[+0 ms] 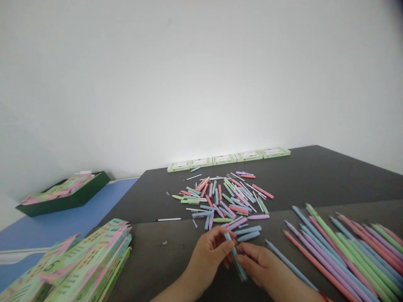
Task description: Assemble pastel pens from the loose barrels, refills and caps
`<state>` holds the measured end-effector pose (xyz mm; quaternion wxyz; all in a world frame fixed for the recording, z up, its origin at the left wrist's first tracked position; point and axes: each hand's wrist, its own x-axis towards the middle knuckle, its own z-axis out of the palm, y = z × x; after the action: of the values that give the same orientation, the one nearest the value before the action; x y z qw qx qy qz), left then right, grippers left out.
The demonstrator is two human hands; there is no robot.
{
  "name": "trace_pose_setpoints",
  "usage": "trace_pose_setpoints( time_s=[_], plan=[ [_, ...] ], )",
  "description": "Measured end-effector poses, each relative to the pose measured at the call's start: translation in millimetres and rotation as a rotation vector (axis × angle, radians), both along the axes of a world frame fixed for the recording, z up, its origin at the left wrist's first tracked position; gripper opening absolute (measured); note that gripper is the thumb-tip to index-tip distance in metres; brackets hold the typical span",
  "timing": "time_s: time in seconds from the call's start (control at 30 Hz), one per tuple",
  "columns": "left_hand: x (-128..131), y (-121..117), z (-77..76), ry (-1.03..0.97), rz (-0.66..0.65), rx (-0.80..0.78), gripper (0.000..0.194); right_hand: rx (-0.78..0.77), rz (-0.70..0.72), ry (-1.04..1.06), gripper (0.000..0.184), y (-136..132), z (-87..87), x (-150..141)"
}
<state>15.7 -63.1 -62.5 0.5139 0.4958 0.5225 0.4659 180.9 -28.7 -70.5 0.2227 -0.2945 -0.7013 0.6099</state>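
We hold a blue pen part [236, 259] low in the middle of the view, above the near edge of the dark worktop [315, 178], with our two hands close together. Our left hand [208, 250] is clamped on its upper end between thumb and fingers, and the part slants down toward our right hand [258, 261]. The right fingertips are bent in against its side; we cannot tell whether they grip it or something small beside it. Just beyond our right hand lie two short blue pieces [248, 233], and past them spreads a loose heap of short pen parts [220, 201] in blue, purple, green and red, mixed with thin white refills. One dark-tipped refill [169, 219] lies apart, left of the heap. Behind the heap, five flat green-and-white boxes [224, 159] stand in a row near the wall [201, 84]. To our right, many long pencil-shaped pens [346, 256] lie side by side, and a single long blue one [289, 264] lies between them and our right hand. At our near left are overlapping printed green-and-pink packs [91, 260]; beyond them, a dark green tray [67, 202] holding similar packs sits on a blue surface [107, 196].
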Motion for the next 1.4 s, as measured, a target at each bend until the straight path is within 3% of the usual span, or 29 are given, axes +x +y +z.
trace_pose_setpoints(
  time_s=[0.17,0.3,0.43,0.57,0.77,0.87,1.13,1.4],
  plan=[
    [-29.2,8.9,7.6,0.732,0.123,0.424,0.025,0.129,-0.123,-0.175,0.026,16.5,-7.6,5.2],
    [-48.8,17.1,3.4,1.037,0.073,0.414,0.035,0.174,-0.221,-0.211,0.03,37.9,-9.5,14.3],
    [-50.6,20.2,3.6,1.097,0.042,0.39,0.014,0.17,-0.288,-0.243,0.031,53.9,-13.9,23.5],
    [-66.7,32.0,16.4,1.152,0.065,0.371,0.015,0.192,-0.3,-0.294,0.031,60.9,-14.6,29.0],
    [-128.4,81.4,25.6,1.328,0.106,0.248,0.015,0.244,-0.34,-0.39,0.034,66.2,-3.2,33.0],
    [-143.8,108.2,23.5,1.401,0.065,0.172,0.027,0.24,-0.35,-0.368,0.034,66.0,-5.0,32.2],
    [-139.1,144.5,25.4,1.475,-0.073,0.015,0.028,0.294,-0.359,-0.289,0.028,64.9,-12.4,29.7],
    [-134.7,170.5,27.8,1.473,-0.052,-0.132,0.03,0.299,-0.4,-0.251,0.028,59.3,-7.1,27.6]
  ],
)
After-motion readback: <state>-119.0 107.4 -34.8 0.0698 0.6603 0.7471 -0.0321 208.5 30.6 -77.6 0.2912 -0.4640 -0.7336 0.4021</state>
